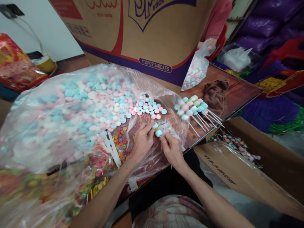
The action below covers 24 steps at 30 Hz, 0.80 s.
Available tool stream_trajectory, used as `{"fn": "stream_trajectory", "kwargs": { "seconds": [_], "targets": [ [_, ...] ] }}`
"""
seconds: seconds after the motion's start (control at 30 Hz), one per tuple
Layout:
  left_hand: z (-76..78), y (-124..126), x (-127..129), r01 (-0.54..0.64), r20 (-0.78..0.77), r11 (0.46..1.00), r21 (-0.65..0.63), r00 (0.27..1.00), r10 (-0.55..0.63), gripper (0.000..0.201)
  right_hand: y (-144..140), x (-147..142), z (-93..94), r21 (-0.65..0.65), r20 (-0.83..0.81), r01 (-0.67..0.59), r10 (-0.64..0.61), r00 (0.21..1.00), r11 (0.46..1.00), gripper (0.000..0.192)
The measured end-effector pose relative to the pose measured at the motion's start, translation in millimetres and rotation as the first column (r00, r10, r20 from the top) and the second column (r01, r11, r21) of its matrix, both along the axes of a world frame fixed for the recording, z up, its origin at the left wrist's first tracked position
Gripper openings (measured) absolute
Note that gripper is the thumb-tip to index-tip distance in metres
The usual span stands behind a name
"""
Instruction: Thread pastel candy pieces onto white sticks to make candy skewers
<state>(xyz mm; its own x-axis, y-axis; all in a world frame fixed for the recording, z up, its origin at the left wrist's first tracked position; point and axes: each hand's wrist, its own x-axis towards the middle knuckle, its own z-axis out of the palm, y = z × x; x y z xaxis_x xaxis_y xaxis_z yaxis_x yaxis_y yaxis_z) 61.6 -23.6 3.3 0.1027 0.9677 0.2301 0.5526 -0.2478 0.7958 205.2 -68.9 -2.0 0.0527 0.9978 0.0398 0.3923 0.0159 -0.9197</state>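
Observation:
A partly filled candy skewer (158, 133), with blue pieces and a greenish one, is between my two hands over the table. My right hand (173, 149) is closed round its stick, just below the candies. At the skewer's upper end, my left hand (144, 137) pinches a blue candy (155, 125). Loose pink, blue and white candies (148, 106) lie just beyond my hands. Coloured ring candies (121, 142) and several white sticks (111, 148) lie left of my left hand. Finished-looking candy skewers (196, 106) lie in a pile to the right, their sticks towards me.
A big clear bag of candies (78, 107) covers the table's left. Behind stands a tall carton (166, 41); beside it, a smaller candy bag (197, 71) and a person's pink sleeve (217, 19). A brown cloth (216, 93) lies right. An open box (237, 171) holds skewers below.

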Motion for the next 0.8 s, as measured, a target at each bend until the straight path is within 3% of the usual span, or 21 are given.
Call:
{"fn": "stream_trajectory", "kwargs": {
  "seconds": [0.23, 0.37, 0.43, 0.5, 0.53, 0.67, 0.8],
  "targets": [
    [-3.5, -10, 7, 0.115, 0.176, 0.984, -0.136, 0.980, -0.091, 0.031, 1, 3, -0.7, -0.029, -0.083, 0.025, -0.027, 0.996, 0.999, 0.033],
    [5.5, -11, -11, 0.131, 0.199, 0.980, -0.150, 0.975, -0.100, 0.034, 2, 3, -1.9, -0.035, -0.147, 0.010, -0.015, 0.989, 0.999, 0.034],
    [11.6, -7, -33, 0.009, 0.113, 0.997, -0.081, 0.994, 0.000, 0.032, 1, 2, -2.7, -0.029, -0.167, -0.002, -0.002, 0.986, 1.000, 0.034],
    [16.1, -1, -58, -0.164, -0.071, 0.986, 0.033, 0.984, 0.166, 0.028, 0, 1, -3.5, -0.014, -0.167, -0.010, 0.008, 0.986, 1.000, 0.034],
    [17.2, 2, -71, -0.193, -0.185, 0.979, 0.066, 0.962, 0.202, 0.027, 0, 1, -3.8, -0.006, -0.163, -0.010, 0.008, 0.987, 1.000, 0.034],
    [15.3, 10, -103, -0.108, -0.524, 0.993, 0.044, 0.844, 0.115, 0.029, -2, 0, -4.6, 0.000, -0.141, -0.002, 0.002, 0.990, 1.000, 0.032],
    [14.2, 15, -107, -0.117, -0.660, 0.993, 0.020, 0.745, 0.101, 0.029, -2, 1, -4.6, 0.017, -0.142, -0.010, 0.012, 0.990, 1.000, 0.033]
  ]
}}
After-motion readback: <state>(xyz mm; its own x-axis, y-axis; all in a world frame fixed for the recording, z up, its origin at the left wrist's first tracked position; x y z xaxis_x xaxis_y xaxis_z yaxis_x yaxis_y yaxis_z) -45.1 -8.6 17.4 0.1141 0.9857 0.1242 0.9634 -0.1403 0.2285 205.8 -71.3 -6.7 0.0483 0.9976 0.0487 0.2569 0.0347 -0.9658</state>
